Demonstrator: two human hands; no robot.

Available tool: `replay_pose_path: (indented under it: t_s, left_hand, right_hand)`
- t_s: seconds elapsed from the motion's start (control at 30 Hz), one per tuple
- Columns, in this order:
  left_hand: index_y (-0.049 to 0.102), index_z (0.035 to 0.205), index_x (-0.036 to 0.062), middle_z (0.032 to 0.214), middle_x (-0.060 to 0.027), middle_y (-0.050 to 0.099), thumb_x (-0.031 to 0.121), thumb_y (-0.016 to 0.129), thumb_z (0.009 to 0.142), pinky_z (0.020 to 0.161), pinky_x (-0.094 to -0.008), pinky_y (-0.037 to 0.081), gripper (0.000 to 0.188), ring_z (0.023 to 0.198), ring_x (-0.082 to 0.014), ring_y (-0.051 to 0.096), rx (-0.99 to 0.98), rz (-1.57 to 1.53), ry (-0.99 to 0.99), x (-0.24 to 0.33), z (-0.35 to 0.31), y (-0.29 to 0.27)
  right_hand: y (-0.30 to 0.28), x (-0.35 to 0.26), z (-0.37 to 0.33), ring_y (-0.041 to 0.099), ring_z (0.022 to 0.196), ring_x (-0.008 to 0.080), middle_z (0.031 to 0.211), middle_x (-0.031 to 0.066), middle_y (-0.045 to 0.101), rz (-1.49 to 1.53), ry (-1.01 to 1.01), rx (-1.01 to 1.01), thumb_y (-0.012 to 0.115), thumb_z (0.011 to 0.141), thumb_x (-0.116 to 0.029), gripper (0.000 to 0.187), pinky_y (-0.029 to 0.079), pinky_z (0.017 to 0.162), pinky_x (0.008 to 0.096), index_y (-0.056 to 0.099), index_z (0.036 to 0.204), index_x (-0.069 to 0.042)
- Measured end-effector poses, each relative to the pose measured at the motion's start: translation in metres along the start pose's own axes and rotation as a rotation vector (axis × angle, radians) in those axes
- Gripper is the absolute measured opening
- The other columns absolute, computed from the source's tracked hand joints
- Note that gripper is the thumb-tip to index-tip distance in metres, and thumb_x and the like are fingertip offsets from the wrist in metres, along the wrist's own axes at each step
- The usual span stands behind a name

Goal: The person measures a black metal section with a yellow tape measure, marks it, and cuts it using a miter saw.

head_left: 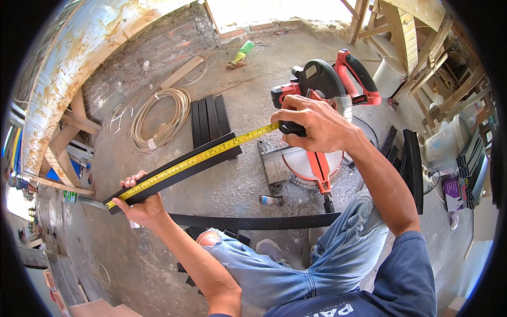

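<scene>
Through the head view I have my left grip (pixel 143 209) wrapped around the left end of the black plank (pixel 224 155), thumb by the yellow tape blade (pixel 252 136) along it; my right grip (pixel 319 126) clasps the tape-measure case (pixel 290 128) beyond the plank's right end.

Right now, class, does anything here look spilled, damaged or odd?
The jeans are torn at the knees, baring skin at the left one, perhaps by design. Pale specks litter the floor by the saw, possibly cutting dust. The tape lies neatly along the bar.
</scene>
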State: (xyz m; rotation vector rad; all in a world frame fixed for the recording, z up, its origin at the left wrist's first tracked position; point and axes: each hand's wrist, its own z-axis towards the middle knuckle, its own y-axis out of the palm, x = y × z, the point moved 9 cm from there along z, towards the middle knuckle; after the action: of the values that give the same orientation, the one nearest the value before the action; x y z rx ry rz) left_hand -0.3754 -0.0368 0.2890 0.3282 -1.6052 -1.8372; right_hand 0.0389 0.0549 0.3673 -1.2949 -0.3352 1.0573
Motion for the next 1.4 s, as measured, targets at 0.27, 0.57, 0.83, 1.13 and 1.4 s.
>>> replay_pose_path:
  t_s: [0.27,0.57,0.83,1.13,1.4]
  left_hand:
    - [0.059,0.102,-0.0014,0.088,-0.0114,0.055,0.041,0.072,0.091,0.097,-0.0455,0.043,0.045,0.089,-0.027,0.054,-0.012,-0.026,-0.022,0.0,0.001,-0.001]
    - [0.061,0.101,-0.0023,0.088,-0.0117,0.055,0.041,0.072,0.091,0.096,-0.0458,0.045,0.046,0.088,-0.027,0.054,-0.006,-0.004,-0.012,0.001,0.0,-0.002]
    - [0.058,0.111,-0.0041,0.095,-0.0116,0.054,0.064,0.081,0.071,0.095,-0.0455,0.043,0.082,0.092,-0.0282,0.053,-0.066,0.016,0.071,0.001,-0.014,0.034]
    - [0.056,0.111,-0.0031,0.104,-0.0167,0.06,0.046,0.062,0.1,0.093,-0.0559,0.05,0.051,0.098,-0.0332,0.059,0.157,0.622,0.227,0.091,-0.036,0.04]
    - [0.054,0.105,0.0046,0.078,-0.0129,0.065,0.035,0.064,0.101,0.07,-0.0427,0.058,0.032,0.064,-0.0258,0.067,0.514,1.319,0.33,0.205,-0.125,-0.026]
  right_hand:
    - [0.001,0.001,-0.001,0.062,0.092,0.031,0.097,0.0121,0.056,-0.001,-0.013,0.022,0.074,0.08,-0.02,0.042,0.048,0.077,0.0448,0.065,0.119,-0.008]
    - [0.0,-0.002,-0.003,0.063,0.091,0.0333,0.096,0.0133,0.056,-0.016,-0.009,0.011,0.071,0.084,-0.023,0.04,0.049,0.078,0.0467,0.063,0.12,-0.008]
    - [0.0,-0.016,-0.002,0.059,0.1,0.0333,0.103,0.0146,0.052,0.011,-0.095,0.078,0.071,0.084,-0.016,0.045,0.049,0.079,0.0458,0.057,0.126,-0.008]
    - [-0.013,-0.021,-0.004,0.059,0.099,0.0284,0.11,0.0165,0.058,0.253,0.143,0.179,0.068,0.088,-0.013,0.041,0.048,0.086,0.0371,0.058,0.126,0.0]
    - [0.009,0.051,-0.105,0.048,0.101,0.0145,0.117,0.0047,0.055,0.346,0.492,0.02,0.062,0.092,-0.014,0.054,0.04,0.094,0.0287,0.052,0.144,-0.003]
